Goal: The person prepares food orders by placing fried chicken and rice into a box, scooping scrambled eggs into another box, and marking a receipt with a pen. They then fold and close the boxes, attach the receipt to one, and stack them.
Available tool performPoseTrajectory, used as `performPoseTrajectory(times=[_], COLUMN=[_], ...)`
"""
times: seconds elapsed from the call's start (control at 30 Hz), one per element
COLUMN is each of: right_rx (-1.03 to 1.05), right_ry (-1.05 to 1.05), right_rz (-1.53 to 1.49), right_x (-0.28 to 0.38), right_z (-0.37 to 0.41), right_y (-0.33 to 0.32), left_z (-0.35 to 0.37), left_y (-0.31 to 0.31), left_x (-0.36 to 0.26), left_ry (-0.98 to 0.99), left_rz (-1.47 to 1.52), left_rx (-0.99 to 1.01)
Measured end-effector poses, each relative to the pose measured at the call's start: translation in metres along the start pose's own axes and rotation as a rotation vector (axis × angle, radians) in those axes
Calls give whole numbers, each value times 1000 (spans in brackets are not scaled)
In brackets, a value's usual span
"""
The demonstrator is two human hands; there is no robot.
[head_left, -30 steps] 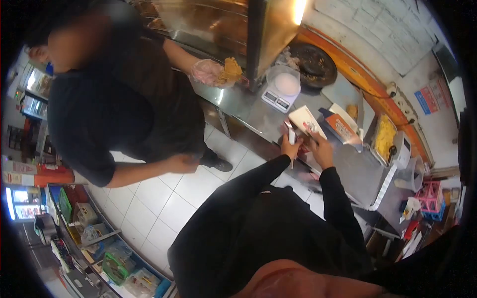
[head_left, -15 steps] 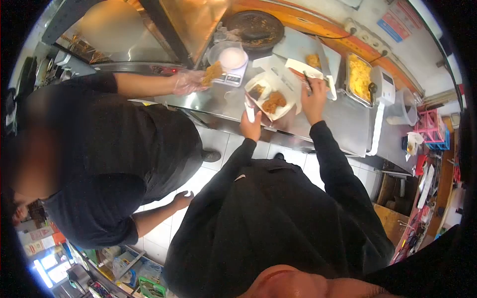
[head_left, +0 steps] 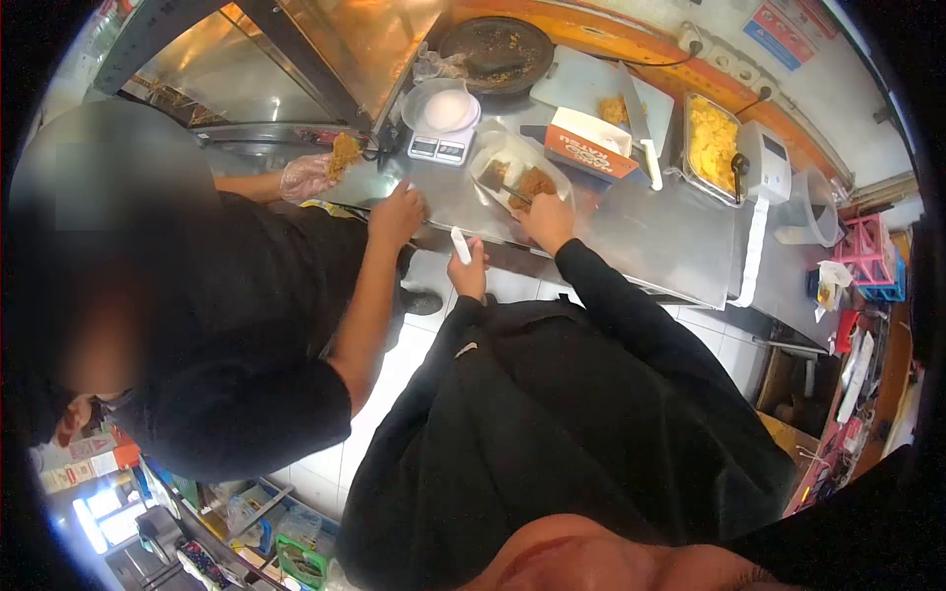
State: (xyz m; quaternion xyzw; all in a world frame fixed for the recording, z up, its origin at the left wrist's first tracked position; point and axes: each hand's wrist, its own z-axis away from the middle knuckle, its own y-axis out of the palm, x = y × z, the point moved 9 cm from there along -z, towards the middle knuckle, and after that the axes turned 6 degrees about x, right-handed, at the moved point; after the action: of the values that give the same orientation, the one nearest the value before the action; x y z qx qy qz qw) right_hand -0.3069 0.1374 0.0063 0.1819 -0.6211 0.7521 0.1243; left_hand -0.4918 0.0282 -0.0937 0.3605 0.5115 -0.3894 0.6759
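Observation:
On the steel counter, near its front edge, an open white food box (head_left: 564, 179) holds a piece of fried chicken (head_left: 535, 184) and some darker food. My right hand (head_left: 548, 221) is closed round a thin dark stick-like tool (head_left: 514, 193), which reaches over the box. In my left hand (head_left: 469, 270), just off the counter's edge, is a short white object (head_left: 460, 245), narrow and upright; its kind does not show. Behind the box stands a white and orange printed carton (head_left: 591, 146).
To my left, a person's gloved hand (head_left: 307, 177) holds fried chicken (head_left: 343, 158); their bare hand (head_left: 397, 213) is near the counter edge. A scale with a bowl (head_left: 440, 141), cutting board (head_left: 572, 87), knife (head_left: 639, 123), yellow food tray (head_left: 714, 153) and label printer (head_left: 764, 163) line the back.
My right hand moved left from the carton to the food box. My left hand drew back from the box with the white object. The person's bare hand rose towards the counter.

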Motion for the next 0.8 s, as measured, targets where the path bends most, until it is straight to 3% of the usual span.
performPoseTrajectory(times=[0.27, 0.8], right_rx=[33, -41], right_ry=[82, 85], right_rz=[-50, -9], right_x=[-12, -16], right_z=[-12, -41], right_y=[-7, -13], left_z=[13, 14], left_y=[-30, -29], left_x=[16, 21], left_ry=[-39, -42], left_rz=[-56, -85], left_rx=[-51, -43])
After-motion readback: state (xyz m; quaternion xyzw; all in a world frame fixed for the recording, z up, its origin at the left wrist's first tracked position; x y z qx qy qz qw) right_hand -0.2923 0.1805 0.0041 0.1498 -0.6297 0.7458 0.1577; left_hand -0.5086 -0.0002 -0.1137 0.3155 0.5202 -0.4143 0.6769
